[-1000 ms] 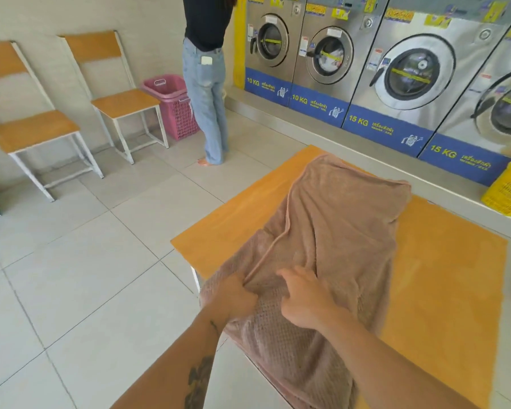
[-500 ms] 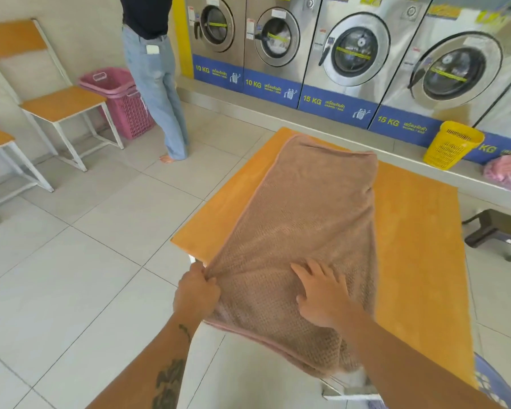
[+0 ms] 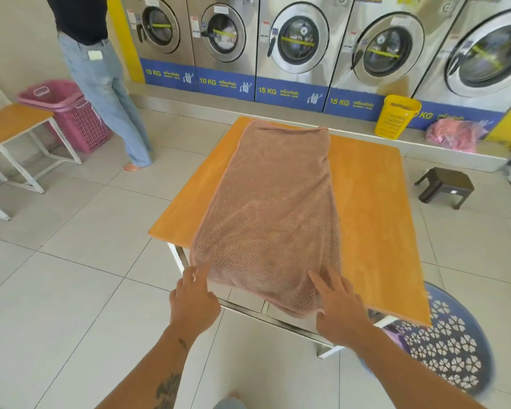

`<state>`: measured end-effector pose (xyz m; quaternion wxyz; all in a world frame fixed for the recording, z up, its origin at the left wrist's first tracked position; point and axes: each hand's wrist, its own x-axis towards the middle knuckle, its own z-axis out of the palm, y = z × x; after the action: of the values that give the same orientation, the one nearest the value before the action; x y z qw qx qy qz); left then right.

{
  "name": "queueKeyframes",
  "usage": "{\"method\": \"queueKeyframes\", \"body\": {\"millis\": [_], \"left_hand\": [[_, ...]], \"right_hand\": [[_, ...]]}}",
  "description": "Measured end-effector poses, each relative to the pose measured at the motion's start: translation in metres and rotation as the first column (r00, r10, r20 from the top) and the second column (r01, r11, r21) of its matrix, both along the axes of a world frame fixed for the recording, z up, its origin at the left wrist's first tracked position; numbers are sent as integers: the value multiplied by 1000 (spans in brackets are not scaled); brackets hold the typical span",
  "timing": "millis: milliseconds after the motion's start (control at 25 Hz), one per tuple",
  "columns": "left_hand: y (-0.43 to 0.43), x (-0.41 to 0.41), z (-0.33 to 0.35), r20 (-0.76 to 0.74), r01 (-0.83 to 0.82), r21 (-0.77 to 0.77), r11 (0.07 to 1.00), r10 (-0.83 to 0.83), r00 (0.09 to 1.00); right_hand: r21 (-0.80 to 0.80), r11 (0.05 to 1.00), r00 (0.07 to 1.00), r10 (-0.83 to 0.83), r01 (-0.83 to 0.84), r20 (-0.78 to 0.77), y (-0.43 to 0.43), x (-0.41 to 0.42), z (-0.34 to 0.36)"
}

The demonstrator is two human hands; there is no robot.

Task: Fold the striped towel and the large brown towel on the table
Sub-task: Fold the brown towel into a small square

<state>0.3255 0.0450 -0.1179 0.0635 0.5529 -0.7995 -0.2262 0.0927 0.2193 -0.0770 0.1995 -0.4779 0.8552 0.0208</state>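
One waffle-weave brown towel (image 3: 272, 208) flat, oblong | left hand (image 3: 194, 302), right hand (image 3: 341, 311): fingers loose, gripping nothing

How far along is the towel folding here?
Done, it seems: the brown towel lies as a long narrow strip on the table, looking folded once lengthwise. In hand: left hand at its near left corner, right hand open over the near edge. Left: the crosswise folds, and the striped towel, not in view.

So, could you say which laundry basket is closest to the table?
The blue basket with flower-shaped holes, by the table's near corner; the pink basket and the yellow basket stand farther off.
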Motion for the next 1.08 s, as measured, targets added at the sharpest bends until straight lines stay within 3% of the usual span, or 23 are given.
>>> {"method": "queueKeyframes", "body": {"millis": [120,320,480,720,960,1080], "left_hand": [[-10,4,-1,-37,-24,15,1000,25,999],[-48,-2,0,-81,-2,87,996,9,997],[-62,-6,-10,-283,168,205,964,-106,953],[-83,-6,-12,-450,256,365,895,-71,890],[-91,6,17,-501,312,259,914,-149,852],[-120,6,39,-496,350,320,880,-159,854]], "right_hand": [[-24,993,990,-116,118,83,12,4,-3],[-112,953,958,-272,282,94,-6,15,-10],[-146,907,919,-386,395,88,-26,27,-20],[-257,845,883,-440,468,162,-51,36,-17],[-393,798,887,-379,457,264,-74,42,19],[-364,787,862,-404,498,305,-87,18,52]]}}
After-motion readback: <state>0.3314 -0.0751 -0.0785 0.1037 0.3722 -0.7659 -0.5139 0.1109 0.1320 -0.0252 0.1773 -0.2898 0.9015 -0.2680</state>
